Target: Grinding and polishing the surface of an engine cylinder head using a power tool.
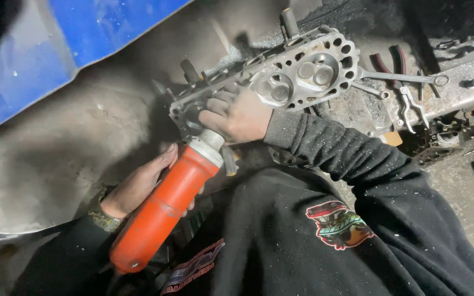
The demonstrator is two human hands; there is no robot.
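Note:
My left hand point(141, 183) grips the orange body of a power grinder point(163, 205), whose grey nose points up toward a metal cylinder head point(297, 68). My right hand point(237, 115) wraps around the front of the grinder, close against the left end of the cylinder head. The tool's tip is hidden behind my right hand. The cylinder head lies tilted, its combustion chambers and valves facing me.
A combination wrench point(401, 78) and red-handled pliers point(399, 82) lie on the dirty bench right of the head. Another engine part point(467, 82) sits at the far right. A blue panel point(83, 33) fills the upper left; grey concrete floor point(56, 153) lies below it.

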